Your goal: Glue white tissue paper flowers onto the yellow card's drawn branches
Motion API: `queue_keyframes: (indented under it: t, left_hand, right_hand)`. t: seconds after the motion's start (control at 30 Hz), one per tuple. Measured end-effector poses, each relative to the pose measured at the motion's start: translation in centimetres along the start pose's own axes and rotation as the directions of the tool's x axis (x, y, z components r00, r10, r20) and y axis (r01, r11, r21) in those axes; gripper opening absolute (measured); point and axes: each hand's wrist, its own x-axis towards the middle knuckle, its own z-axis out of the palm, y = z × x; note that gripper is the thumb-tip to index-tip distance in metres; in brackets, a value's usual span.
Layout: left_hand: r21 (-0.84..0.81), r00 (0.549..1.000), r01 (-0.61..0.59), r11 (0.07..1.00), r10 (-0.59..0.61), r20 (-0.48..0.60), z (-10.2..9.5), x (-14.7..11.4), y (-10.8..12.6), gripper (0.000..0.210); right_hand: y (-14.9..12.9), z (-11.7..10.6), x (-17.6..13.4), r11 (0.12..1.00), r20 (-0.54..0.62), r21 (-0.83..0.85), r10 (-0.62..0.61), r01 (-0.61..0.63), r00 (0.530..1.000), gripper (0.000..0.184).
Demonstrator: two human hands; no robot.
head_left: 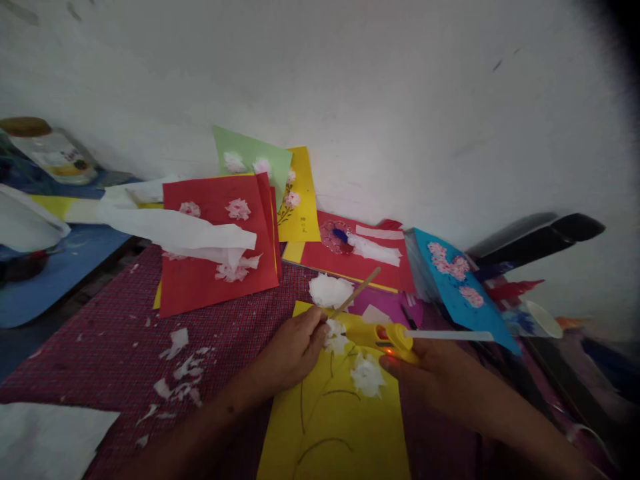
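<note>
In the head view my right hand is closed around a yellow hot glue gun, its orange light on and a white glue stick poking out of the back. The nozzle end points left at a white paper flower on the yellow sheet. My left hand pinches a thin wooden stick right beside that flower; whether the fingertips also touch the petals I cannot tell. A second white flower lies lower right, among drawn dark branch lines.
Red sheets with pink flowers and a white paper strip lie at the left. A blue card leans at the right near a paper cup. Paper scraps dot the checked cloth. A jar stands far left.
</note>
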Motion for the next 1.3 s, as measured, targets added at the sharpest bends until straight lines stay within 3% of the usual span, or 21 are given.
queue_keyframes:
  t: [0.17,0.43,0.67,0.87,1.03,1.17,1.3]
  left_hand:
    - [0.008,1.0,-0.004,1.0,0.004,0.0,0.0,-0.1,-0.1,0.017]
    - [0.001,1.0,-0.011,1.0,0.011,-0.005,0.1,0.0,-0.3,0.018]
    - [0.01,0.999,-0.037,0.999,0.037,-0.029,0.3,0.0,-0.5,0.019]
    - [0.022,0.998,-0.049,0.999,0.049,-0.03,0.3,0.0,-0.7,0.019]
    - [0.027,0.998,-0.059,0.998,0.06,-0.03,0.4,0.0,-0.9,0.018]
    - [0.02,0.997,-0.063,0.998,0.063,-0.041,0.5,-0.1,-1.2,0.017]
    - [0.02,0.997,-0.065,0.998,0.066,-0.05,0.5,-0.1,-1.4,0.016]
  right_hand:
    - [1.1,0.4,-0.1,0.974,0.091,0.194,0.102,-0.118,0.991,0.045]
    - [5.0,1.3,-1.3,0.887,-0.008,0.424,0.204,-0.182,0.979,0.056]
    - [5.9,2.3,-1.8,0.911,-0.019,0.353,0.236,-0.215,0.971,0.055]
    - [4.5,2.9,-1.5,0.964,-0.019,0.215,0.163,-0.155,0.987,0.048]
    - [4.2,2.2,-3.0,0.997,-0.188,0.05,0.07,-0.062,0.98,0.04]
    - [5.9,2.6,-4.8,0.952,-0.233,0.281,0.195,-0.126,0.953,0.037]
    - [8.7,4.9,-4.8,0.76,-0.143,0.635,0.287,-0.135,0.947,0.043]
